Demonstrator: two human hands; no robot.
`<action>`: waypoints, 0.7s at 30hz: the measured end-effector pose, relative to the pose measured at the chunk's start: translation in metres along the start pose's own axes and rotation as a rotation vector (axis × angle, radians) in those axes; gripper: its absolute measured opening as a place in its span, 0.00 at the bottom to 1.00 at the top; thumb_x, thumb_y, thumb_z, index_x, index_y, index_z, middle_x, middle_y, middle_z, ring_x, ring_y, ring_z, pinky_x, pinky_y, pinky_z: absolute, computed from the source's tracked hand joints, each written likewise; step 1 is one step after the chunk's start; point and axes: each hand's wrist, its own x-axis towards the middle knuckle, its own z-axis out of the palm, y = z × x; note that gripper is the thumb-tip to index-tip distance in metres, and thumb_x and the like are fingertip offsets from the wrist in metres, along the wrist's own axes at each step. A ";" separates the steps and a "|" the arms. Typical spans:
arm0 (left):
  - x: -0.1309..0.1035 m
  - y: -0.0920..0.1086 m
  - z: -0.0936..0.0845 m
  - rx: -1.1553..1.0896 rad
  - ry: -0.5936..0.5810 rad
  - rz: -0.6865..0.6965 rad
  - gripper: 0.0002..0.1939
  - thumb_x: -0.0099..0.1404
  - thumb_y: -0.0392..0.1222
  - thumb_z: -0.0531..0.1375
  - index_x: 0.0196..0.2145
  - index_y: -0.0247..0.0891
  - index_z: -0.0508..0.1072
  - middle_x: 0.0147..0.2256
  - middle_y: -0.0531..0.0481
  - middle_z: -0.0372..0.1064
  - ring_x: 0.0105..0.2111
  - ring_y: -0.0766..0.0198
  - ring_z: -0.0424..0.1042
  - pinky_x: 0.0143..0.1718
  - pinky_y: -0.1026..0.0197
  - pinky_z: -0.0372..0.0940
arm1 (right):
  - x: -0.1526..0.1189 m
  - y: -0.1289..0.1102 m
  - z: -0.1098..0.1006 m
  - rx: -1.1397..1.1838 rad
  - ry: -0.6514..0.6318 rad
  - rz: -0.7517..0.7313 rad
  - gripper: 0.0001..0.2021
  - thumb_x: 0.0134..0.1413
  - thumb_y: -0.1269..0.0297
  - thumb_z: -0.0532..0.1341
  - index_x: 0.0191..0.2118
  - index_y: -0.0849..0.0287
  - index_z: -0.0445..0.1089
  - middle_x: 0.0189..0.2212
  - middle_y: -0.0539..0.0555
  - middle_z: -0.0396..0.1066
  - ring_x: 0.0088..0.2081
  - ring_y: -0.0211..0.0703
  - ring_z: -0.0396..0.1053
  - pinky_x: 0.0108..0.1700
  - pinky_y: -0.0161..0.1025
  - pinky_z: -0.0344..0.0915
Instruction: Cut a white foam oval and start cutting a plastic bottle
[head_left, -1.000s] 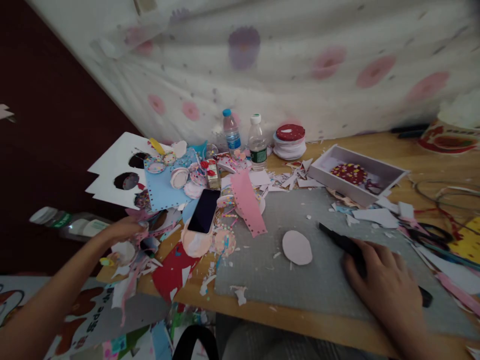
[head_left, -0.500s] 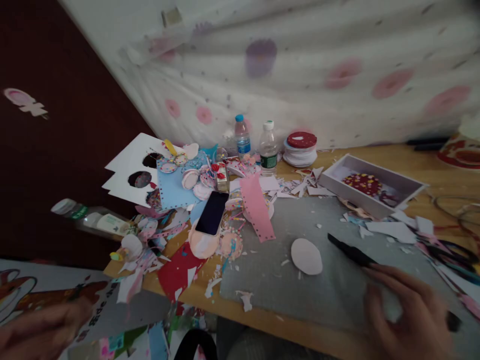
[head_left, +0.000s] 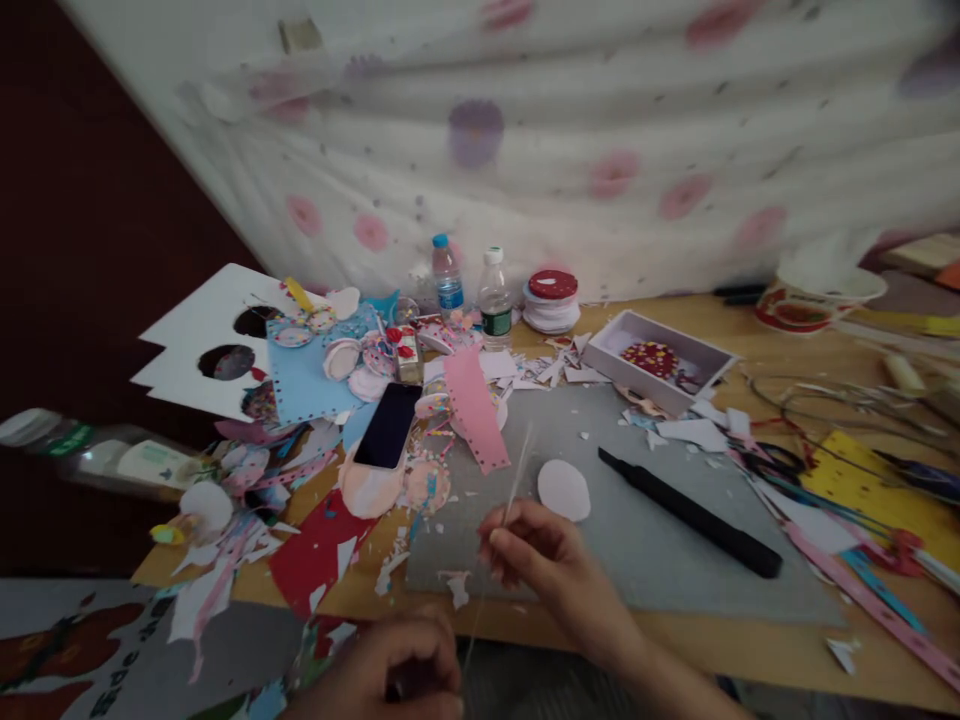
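A thin, clear strand [head_left: 519, 475] is pinched in my right hand [head_left: 551, 560], over the front of the grey mat [head_left: 660, 570]. Its lower part runs down toward the fingertips of my left hand [head_left: 409, 660], which is blurred and curled closed at the table's front edge. Whether the left fingers grip the strand's end I cannot tell. Just beyond my right hand lies a white paper oval [head_left: 564, 490]. A black craft knife [head_left: 697, 510] rests on the mat to the right, untouched.
Left of the mat lie a phone [head_left: 388, 425], a pink strip [head_left: 475, 405] and many paper scraps. Two bottles [head_left: 495, 300] stand behind, beside stacked discs [head_left: 551, 300]. An open white box [head_left: 660, 360], scissors [head_left: 772, 462] and a yellow sheet [head_left: 855, 490] are at right.
My right hand has let go of the craft knife and moved left, now pinching the clear strand. My left hand has come in from the far left. The view has swung right.
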 end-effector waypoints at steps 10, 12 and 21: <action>0.058 0.009 0.029 -0.132 0.178 0.090 0.09 0.62 0.46 0.57 0.30 0.38 0.69 0.26 0.52 0.67 0.25 0.67 0.65 0.28 0.66 0.61 | -0.010 0.004 -0.031 -0.181 0.259 -0.018 0.15 0.52 0.52 0.66 0.29 0.60 0.76 0.23 0.52 0.74 0.21 0.31 0.65 0.22 0.28 0.61; 0.062 0.008 0.032 -0.150 0.229 0.093 0.11 0.62 0.48 0.57 0.28 0.37 0.70 0.24 0.53 0.67 0.22 0.68 0.64 0.24 0.67 0.59 | -0.010 0.001 -0.032 -0.236 0.264 -0.019 0.16 0.53 0.51 0.65 0.29 0.61 0.77 0.23 0.52 0.73 0.22 0.32 0.65 0.23 0.29 0.61; 0.028 -0.043 -0.025 -0.004 0.875 0.057 0.16 0.58 0.57 0.60 0.31 0.42 0.75 0.29 0.51 0.76 0.30 0.60 0.75 0.33 0.63 0.69 | -0.022 -0.028 -0.076 -0.349 0.613 -0.357 0.11 0.56 0.53 0.63 0.33 0.54 0.74 0.28 0.50 0.69 0.28 0.35 0.64 0.31 0.31 0.63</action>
